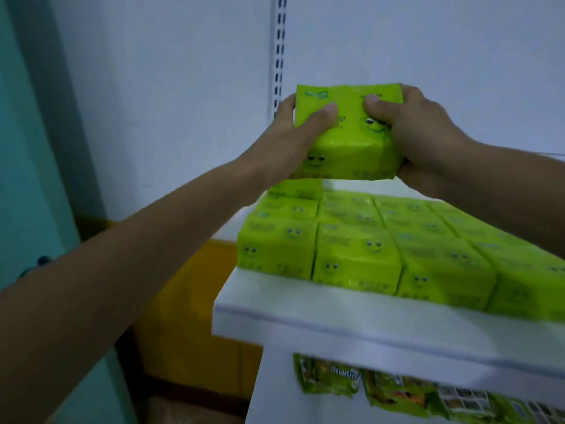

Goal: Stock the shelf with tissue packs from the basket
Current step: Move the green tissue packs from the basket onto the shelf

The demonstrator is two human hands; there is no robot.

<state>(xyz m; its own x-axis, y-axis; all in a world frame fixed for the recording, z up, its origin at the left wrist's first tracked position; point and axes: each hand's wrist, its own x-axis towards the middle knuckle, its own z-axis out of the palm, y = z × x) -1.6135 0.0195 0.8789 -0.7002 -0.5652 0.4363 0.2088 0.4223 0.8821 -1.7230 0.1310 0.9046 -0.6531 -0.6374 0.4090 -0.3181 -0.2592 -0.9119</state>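
The left hand point(290, 139) and right hand point(425, 139) each clasp an end of one green tissue pack point(351, 145), with the fingers point(324, 114) curled round it and the thumbs pressing its top. Both forearms reach forward, holding it in the air above the back left corner of the shelf point(305, 304), over the stocked packs point(357, 255).

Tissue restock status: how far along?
Done: several rows of green packs already sit on the shelf. In hand: the left hand and right hand grip the raised pack above the back rows, not yet set down. Left: placing it. The basket is out of view, so the remaining count cannot be told.
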